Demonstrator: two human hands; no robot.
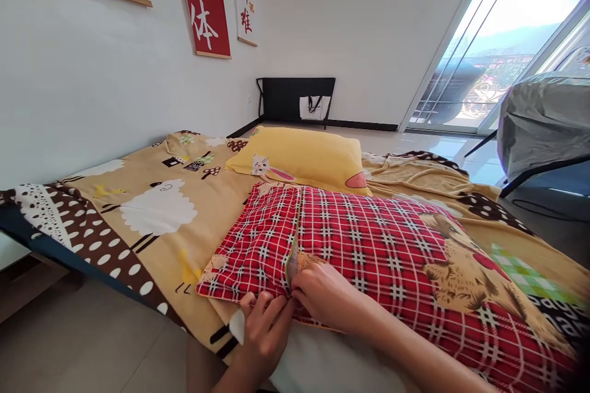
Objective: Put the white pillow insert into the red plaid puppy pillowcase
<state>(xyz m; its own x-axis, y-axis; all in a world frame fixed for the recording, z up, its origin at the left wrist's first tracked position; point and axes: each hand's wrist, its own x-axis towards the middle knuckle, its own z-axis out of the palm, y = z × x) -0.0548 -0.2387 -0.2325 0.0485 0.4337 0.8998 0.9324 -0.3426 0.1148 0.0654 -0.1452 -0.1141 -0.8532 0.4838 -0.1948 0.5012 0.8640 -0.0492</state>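
A red plaid pillowcase (369,239) with a printed brown dog lies in front of me on the bed, with a pillow shape under its right part. Its zipper (295,245) runs across the left part and gapes a little near my fingers. My left hand (267,325) is closed on the near edge of the pillowcase, at the zipper's near end. Right beside it, my right hand (325,294) pinches at the zipper; the pull is hidden under the fingers. Both hands nearly touch.
Behind it rests a yellow pillow (304,153) with a rabbit print. A tan sheep-print blanket (212,190) covers the bed. A plastic-covered chair (544,122) stands at right by the glass door (493,42). A white bag (314,107) leans on a black panel (281,98).
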